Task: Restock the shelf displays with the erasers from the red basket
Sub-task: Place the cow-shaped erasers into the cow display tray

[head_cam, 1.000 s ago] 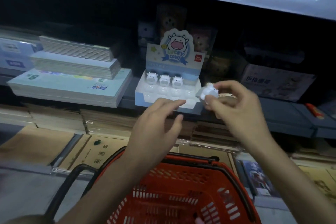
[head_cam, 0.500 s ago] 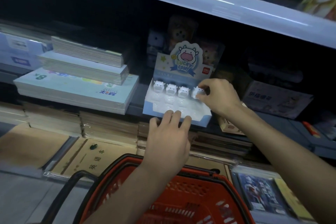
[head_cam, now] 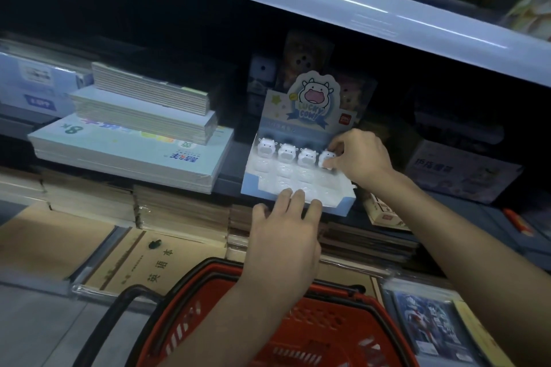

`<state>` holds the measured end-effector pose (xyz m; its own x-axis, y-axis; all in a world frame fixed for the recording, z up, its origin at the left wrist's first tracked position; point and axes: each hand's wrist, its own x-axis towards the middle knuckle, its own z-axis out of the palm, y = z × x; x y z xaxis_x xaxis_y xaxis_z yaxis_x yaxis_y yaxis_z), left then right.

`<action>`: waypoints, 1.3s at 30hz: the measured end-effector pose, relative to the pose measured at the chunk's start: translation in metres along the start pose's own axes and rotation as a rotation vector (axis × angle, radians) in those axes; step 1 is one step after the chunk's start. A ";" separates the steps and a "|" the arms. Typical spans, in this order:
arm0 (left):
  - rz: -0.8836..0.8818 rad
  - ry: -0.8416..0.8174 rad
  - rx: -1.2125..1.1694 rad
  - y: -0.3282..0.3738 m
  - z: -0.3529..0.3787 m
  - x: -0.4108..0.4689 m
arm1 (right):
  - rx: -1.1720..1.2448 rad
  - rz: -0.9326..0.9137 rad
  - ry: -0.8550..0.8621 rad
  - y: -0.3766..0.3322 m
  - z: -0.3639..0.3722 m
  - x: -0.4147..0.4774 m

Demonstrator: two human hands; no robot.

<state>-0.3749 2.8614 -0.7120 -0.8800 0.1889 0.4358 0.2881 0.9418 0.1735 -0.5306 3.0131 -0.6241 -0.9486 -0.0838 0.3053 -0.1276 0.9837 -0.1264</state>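
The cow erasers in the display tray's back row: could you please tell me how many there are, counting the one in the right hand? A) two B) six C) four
C: four cow erasers stand side by side in the back row of the display tray, and the right hand pinches the rightmost eraser.

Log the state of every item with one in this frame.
White cow-shaped eraser, back row's right end: pinched by right hand.
Three other white cow erasers: seated upright in back row.
Blue cardboard display tray: front rows unfilled.
Left hand: fingers flat on tray's front edge.
Red plastic basket: below the hands, contents unseen.
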 end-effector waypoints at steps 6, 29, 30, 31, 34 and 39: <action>-0.006 0.011 -0.004 0.000 0.001 0.001 | -0.006 0.022 0.007 0.000 0.005 -0.001; 0.034 0.125 -0.091 -0.004 -0.016 -0.018 | 0.491 -0.111 0.045 0.037 -0.025 -0.220; 0.022 0.119 -0.096 -0.002 -0.016 -0.021 | 0.467 -0.116 0.034 0.042 -0.021 -0.227; 0.018 0.106 -0.098 -0.001 -0.016 -0.025 | 0.443 -0.131 0.020 0.045 -0.018 -0.232; 0.044 0.048 -0.067 0.004 -0.010 -0.039 | 0.420 -0.157 -0.008 0.052 -0.003 -0.238; 0.137 -0.024 -0.019 0.003 0.008 -0.067 | 0.123 -0.240 -0.084 0.071 0.021 -0.257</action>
<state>-0.3185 2.8540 -0.7476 -0.8406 0.3226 0.4351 0.4134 0.9012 0.1304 -0.3016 3.1008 -0.7309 -0.9069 -0.3300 0.2620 -0.3810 0.9078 -0.1754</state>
